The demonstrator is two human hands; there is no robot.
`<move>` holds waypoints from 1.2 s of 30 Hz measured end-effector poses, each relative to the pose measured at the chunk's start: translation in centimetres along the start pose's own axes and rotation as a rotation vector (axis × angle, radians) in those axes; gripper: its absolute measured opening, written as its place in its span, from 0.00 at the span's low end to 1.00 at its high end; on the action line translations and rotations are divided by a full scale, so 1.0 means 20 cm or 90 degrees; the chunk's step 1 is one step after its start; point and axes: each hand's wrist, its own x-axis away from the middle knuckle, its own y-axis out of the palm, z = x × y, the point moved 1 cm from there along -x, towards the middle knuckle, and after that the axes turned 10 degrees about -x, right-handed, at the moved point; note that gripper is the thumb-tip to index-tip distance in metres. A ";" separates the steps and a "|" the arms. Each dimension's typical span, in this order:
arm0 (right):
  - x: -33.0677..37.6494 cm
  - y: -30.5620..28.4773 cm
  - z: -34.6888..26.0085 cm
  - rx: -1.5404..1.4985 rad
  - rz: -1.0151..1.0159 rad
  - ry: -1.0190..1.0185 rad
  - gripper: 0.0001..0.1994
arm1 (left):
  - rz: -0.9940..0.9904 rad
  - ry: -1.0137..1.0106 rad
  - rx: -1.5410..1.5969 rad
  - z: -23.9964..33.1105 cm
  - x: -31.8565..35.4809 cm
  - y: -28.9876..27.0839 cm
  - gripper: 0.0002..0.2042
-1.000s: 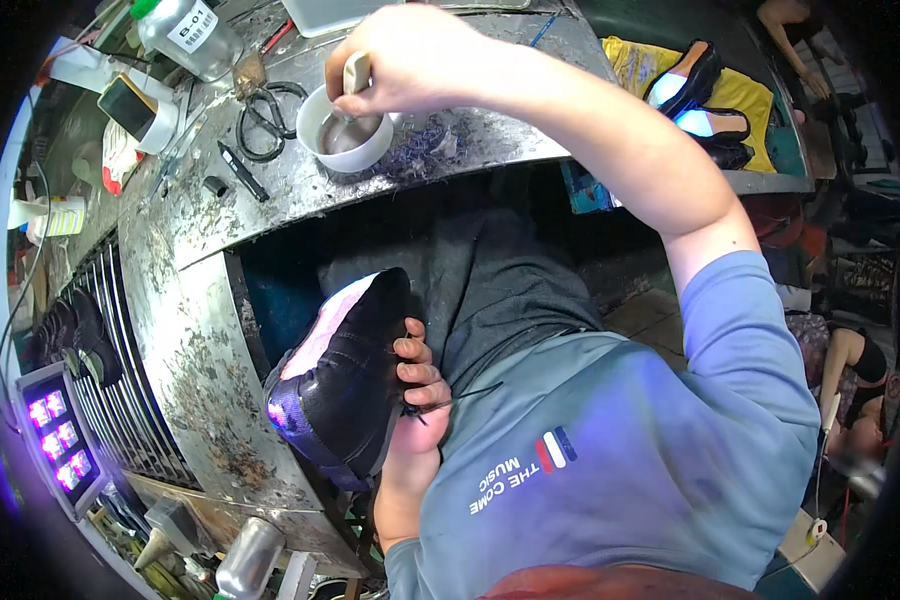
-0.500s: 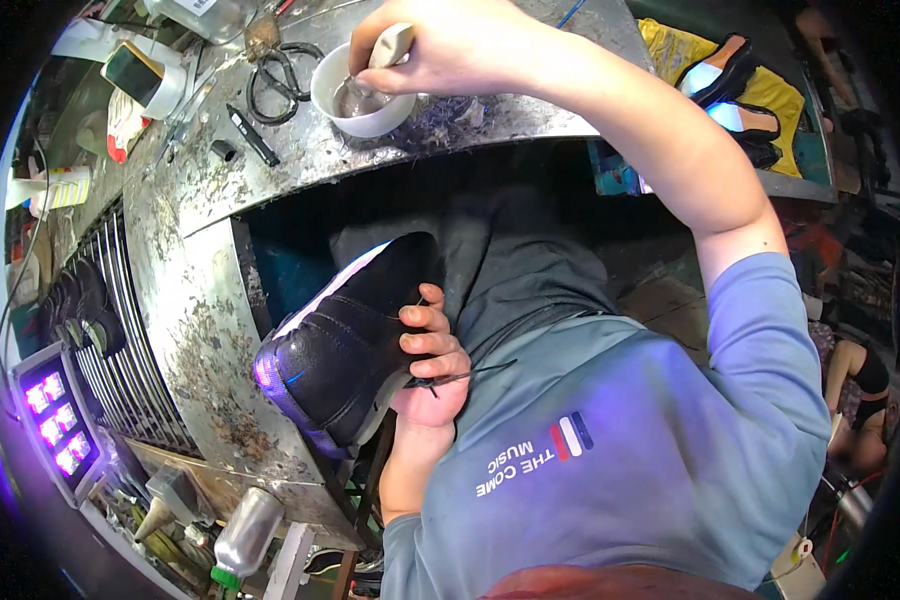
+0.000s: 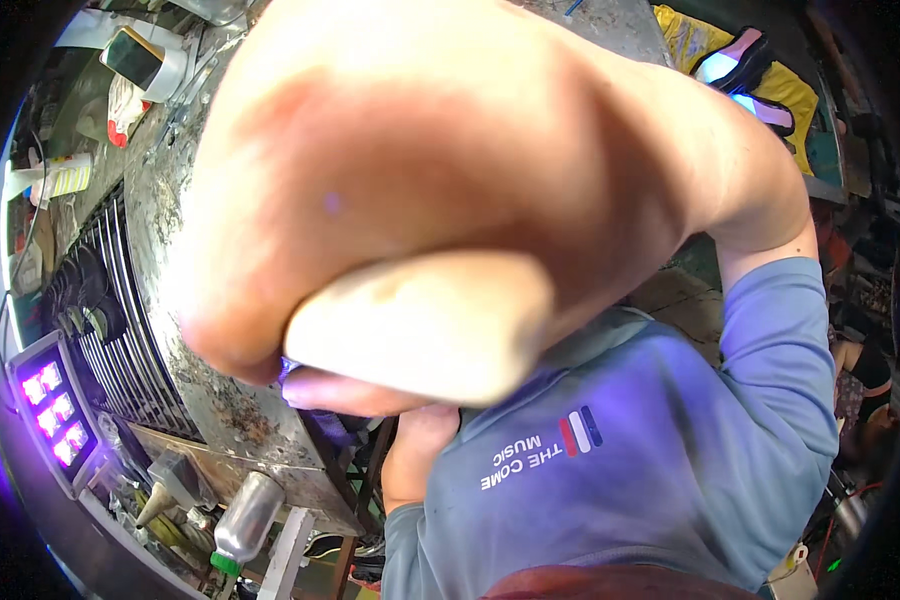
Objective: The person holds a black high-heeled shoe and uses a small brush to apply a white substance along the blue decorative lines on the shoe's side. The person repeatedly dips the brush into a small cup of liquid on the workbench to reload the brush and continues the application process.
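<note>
- Right hand (image 3: 390, 170): blurred and very close to the camera, it fills the middle of the view, its fingers curled above and below a thick pale handle (image 3: 425, 325) and pinching it
- Left hand (image 3: 432, 428): only the heel and wrist emerge below the right hand; its fingers are hidden, and whether they are spread or pressed together cannot be told
- Shoe (image 3: 336, 428): a dark, violet-tinged sliver beneath the right hand, beside the left wrist — the rest is covered
- Chief obstruction: the right hand and forearm, which block much of the scuffed metal bench (image 3: 235, 420)
- Left side: a metal grille (image 3: 135, 340) bearing dark shoes (image 3: 85, 300); nearer the rim, a lit violet lamp panel (image 3: 55, 412)
- Upper right: a yellow cloth (image 3: 795, 95) under footwear with pale insoles (image 3: 735, 62)
- Far right: part of another person (image 3: 863, 368), near the rim
- Containers, upper left: a white holder (image 3: 173, 75) with a phone (image 3: 133, 57) leaning at its front; a red-and-white cloth item (image 3: 124, 112) lies just beside it
- Containers, lower left: a silvery bottle (image 3: 248, 512), tilted with its green cap (image 3: 226, 563) downward — contents cannot be told
</note>
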 end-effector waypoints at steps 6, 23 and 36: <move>0.02 0.01 0.00 -0.010 -0.030 0.019 0.09 | 0.014 -0.016 0.025 0.00 0.01 -0.02 0.23; -0.01 0.05 0.06 -0.054 -0.041 0.042 0.10 | -0.204 -0.167 0.129 -0.09 -0.08 -0.02 0.21; 0.00 0.03 0.08 -0.073 -0.050 0.071 0.10 | -0.341 -0.234 0.159 -0.16 -0.14 -0.01 0.19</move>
